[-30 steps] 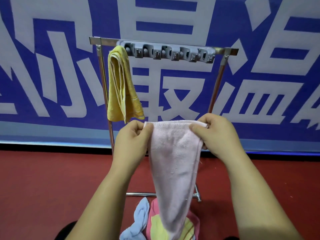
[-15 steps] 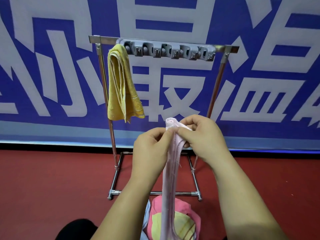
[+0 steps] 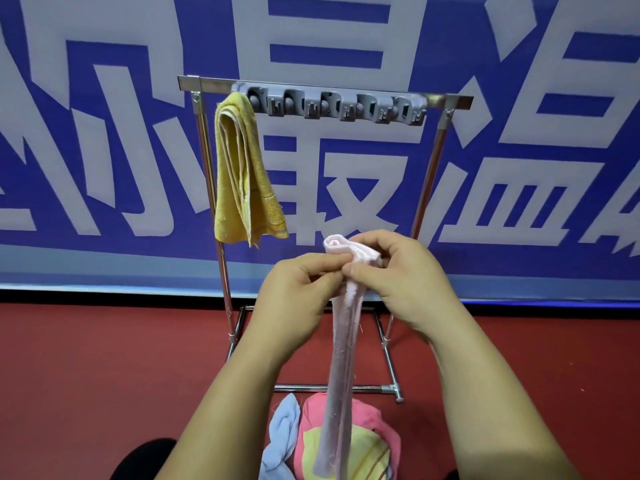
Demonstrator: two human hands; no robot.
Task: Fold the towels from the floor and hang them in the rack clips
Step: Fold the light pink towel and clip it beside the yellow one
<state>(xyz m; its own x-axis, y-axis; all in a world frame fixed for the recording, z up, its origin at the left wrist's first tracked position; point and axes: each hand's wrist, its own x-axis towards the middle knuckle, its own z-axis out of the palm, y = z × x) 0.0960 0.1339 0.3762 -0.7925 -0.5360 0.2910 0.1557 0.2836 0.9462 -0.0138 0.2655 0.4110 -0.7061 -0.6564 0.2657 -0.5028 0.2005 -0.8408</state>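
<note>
A pale pink towel (image 3: 341, 368) hangs in a narrow folded strip in front of me. My left hand (image 3: 294, 296) and my right hand (image 3: 398, 278) both pinch its bunched top end, close together, below the rack. A metal rack (image 3: 434, 168) stands ahead with a grey clip strip (image 3: 332, 105) on its top bar. A folded yellow towel (image 3: 242, 174) hangs from the leftmost clip; the other clips hold nothing.
On the red floor (image 3: 104, 375) near my feet lies a heap of towels: a light blue one (image 3: 282, 431) and a pink and yellow one (image 3: 367, 441). A blue and white banner (image 3: 519, 168) covers the wall behind the rack.
My hands came together, folding the spread pink towel lengthwise into a narrow strip. Its top end is now bunched between both hands.
</note>
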